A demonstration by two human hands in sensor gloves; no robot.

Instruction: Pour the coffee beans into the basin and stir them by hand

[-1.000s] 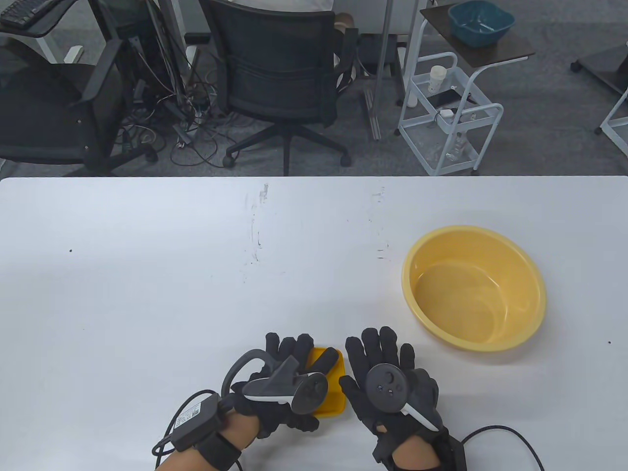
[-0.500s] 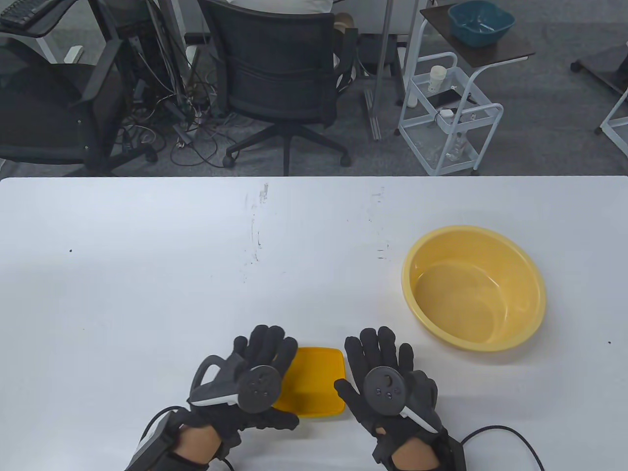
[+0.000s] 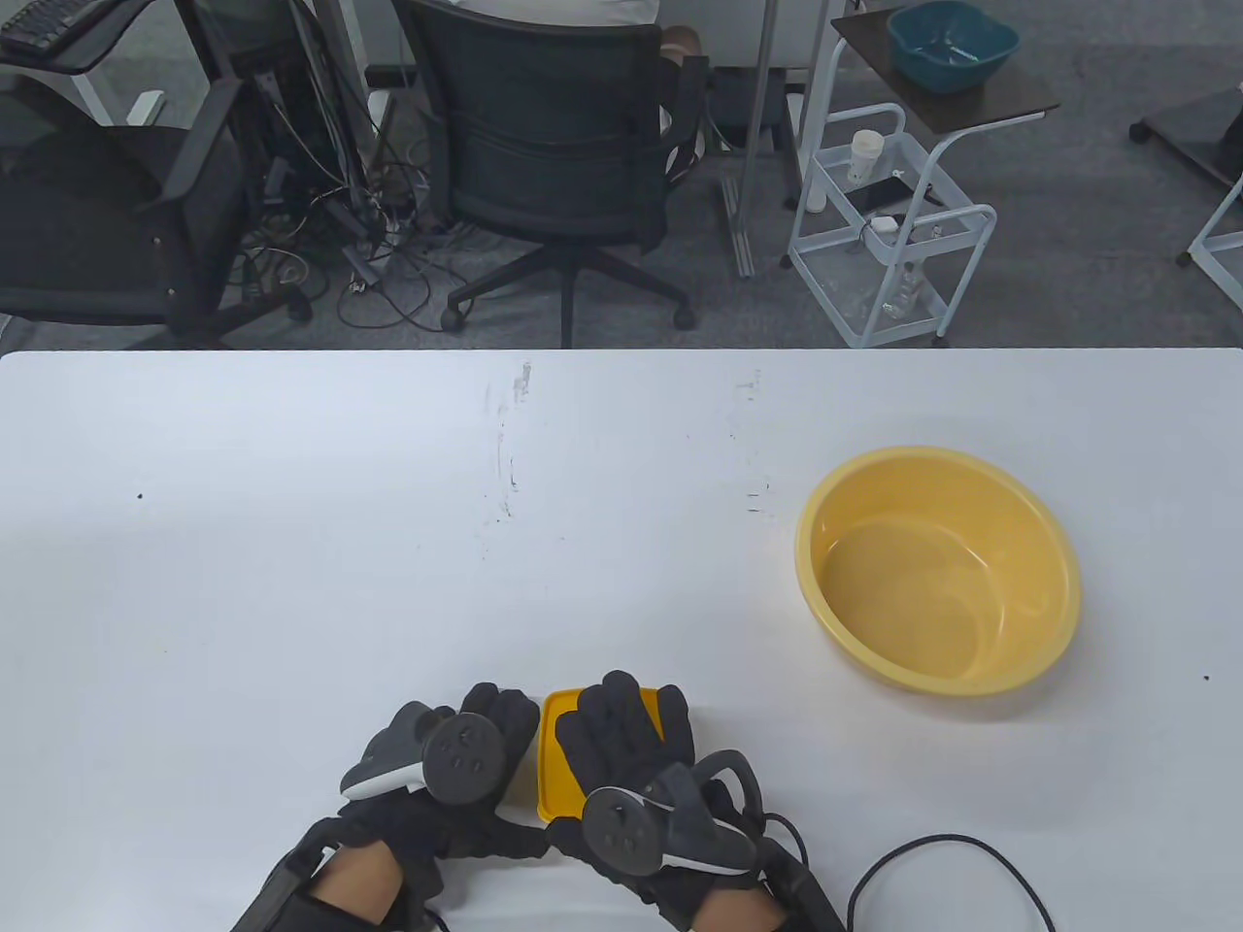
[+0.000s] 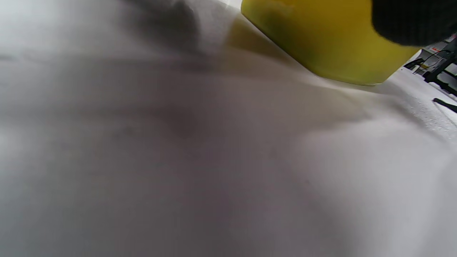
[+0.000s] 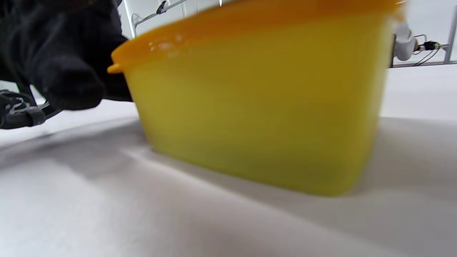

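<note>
At six o'clock on the white table (image 3: 291, 544) stands a square yellow plastic lidded box (image 3: 554, 767), the right hand (image 3: 631, 748) laid over its lid with fingers spread flat, the left hand (image 3: 466, 767) against its nine-o'clock side, grip unclear, and the round yellow plastic basin (image 3: 938, 571) at three o'clock.

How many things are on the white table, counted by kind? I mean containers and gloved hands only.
Basins: 1, the yellow basin
Lidded boxes: 1, the yellow box
Gloved hands: 2, the left hand and the right hand
Total: 4
</note>
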